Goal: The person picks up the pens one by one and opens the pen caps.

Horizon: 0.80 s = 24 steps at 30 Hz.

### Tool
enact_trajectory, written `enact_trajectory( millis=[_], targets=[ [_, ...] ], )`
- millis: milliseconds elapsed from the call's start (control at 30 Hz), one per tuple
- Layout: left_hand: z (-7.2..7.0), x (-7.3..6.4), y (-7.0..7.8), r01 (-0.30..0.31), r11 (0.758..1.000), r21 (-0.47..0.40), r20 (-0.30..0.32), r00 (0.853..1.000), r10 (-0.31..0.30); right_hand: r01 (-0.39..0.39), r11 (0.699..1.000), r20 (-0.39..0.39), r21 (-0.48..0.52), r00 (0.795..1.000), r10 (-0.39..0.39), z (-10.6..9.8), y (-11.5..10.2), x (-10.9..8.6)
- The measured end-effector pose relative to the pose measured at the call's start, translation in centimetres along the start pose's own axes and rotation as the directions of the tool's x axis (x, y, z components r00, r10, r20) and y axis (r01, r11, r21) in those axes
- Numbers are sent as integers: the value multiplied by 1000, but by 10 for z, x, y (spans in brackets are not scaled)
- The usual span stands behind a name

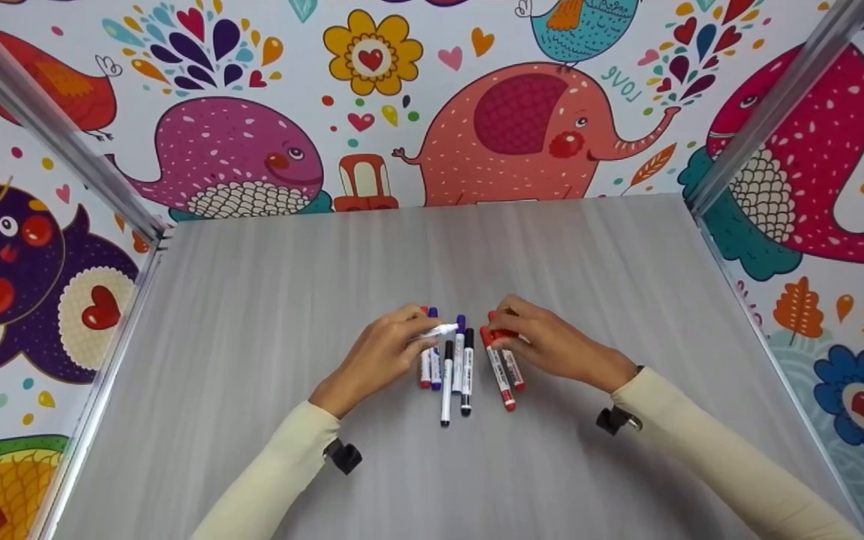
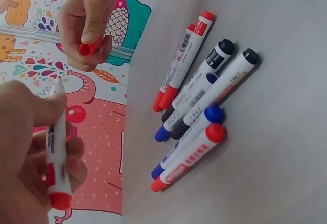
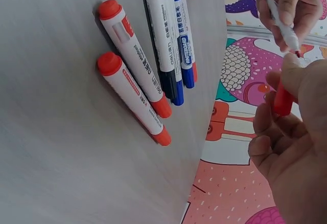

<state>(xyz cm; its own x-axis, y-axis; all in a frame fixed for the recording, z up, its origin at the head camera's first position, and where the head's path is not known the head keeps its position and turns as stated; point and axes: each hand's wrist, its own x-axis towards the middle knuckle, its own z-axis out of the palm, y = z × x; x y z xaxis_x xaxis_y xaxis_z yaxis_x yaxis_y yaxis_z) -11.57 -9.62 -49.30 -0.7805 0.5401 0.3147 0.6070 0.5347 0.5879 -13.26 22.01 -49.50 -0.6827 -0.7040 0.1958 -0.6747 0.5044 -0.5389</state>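
Note:
My left hand (image 1: pixel 381 346) grips an uncapped white marker (image 2: pixel 59 155) with a red end, its bare tip pointing toward the other hand. In the left wrist view the fingers curl round the marker's barrel. My right hand (image 1: pixel 554 339) pinches a red marker cap (image 3: pixel 282 101) between thumb and fingers. The cap is apart from the marker tip. Below the hands, several capped whiteboard markers lie side by side on the table. Two red markers (image 3: pixel 134 60) lie on the right, black markers (image 1: pixel 467 375) in the middle, and blue (image 2: pixel 189 134) and red ones on the left.
The grey wood-grain table (image 1: pixel 289 450) runs back to a wall (image 1: pixel 379 127) printed with cartoon animals. Metal frame posts (image 1: pixel 769 112) stand at its back corners. Small black devices (image 1: pixel 343 455) are strapped at both wrists.

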Motion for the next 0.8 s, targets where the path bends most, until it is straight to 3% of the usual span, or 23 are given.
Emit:
enact_trajectory(
  millis=[300,600,800],
  targets=[
    [3,-5,-7,68,998,-5,-91,994,-68,-25,999,-48,-47,999,23,0,6,-1],
    [2,-11,-19,103,995,-1,-126,987,-103,-115,993,-79,40,990,118,1,15,-4],
    [1,-15,-28,131,991,-34,-124,983,-134,-125,989,-106,81,985,133,1,23,-6]
  ],
)
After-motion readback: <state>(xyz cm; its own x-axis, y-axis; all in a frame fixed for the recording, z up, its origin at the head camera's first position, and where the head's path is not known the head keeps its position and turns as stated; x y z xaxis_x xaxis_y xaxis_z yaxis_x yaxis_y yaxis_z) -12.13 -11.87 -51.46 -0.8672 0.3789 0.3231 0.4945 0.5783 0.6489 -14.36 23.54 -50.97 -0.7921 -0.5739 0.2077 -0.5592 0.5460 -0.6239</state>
